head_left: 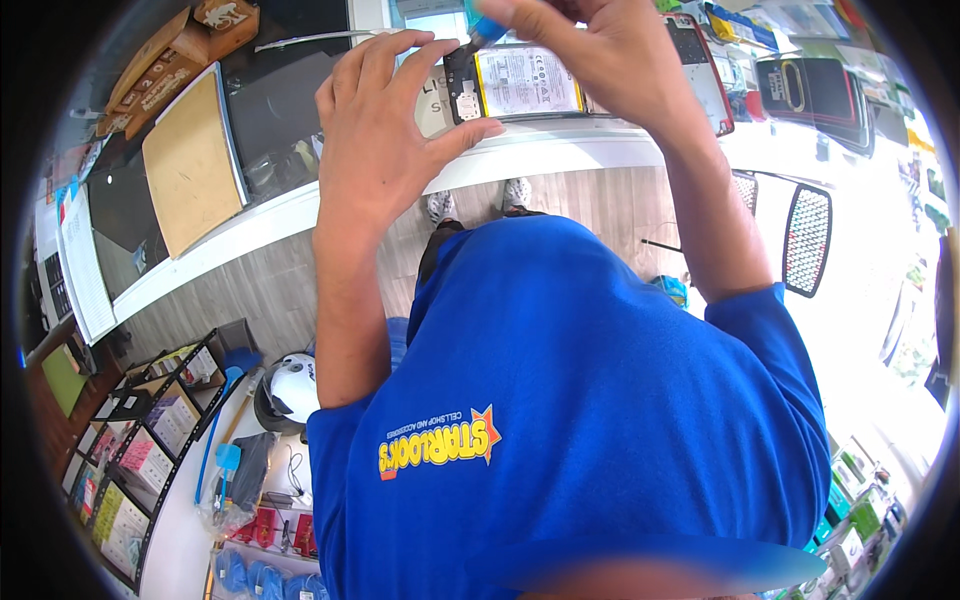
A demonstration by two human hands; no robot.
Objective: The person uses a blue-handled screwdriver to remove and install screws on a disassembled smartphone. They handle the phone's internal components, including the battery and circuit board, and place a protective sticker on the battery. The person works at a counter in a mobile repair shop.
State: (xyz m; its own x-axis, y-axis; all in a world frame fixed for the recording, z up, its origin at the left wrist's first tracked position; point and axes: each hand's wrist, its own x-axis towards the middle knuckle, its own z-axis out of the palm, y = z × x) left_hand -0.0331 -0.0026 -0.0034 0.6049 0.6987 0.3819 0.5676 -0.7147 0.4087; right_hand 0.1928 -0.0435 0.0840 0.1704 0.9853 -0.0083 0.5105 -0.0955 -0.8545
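An opened phone [465, 88] lies on the counter at the top middle, its back off and a white-labelled battery [530, 80] showing. My left hand [385, 125] spans the phone's left end, the thumb along the near edge and the index finger at the far corner. My right hand [625, 60] reaches over the phone and is closed on a blue screwdriver [487, 30], whose tip points down at the dark left part of the phone. Some right fingers are cut off by the top edge of the picture. Right of the phone lies a red-edged panel [712, 85], partly behind my right hand.
A brown folder [195, 165] and a wooden box [165, 75] are on the counter to the left. At the right lie a dark pouch [810, 95] and several packages. Behind me are a shelf of boxes [150, 450] and a white helmet [290, 388].
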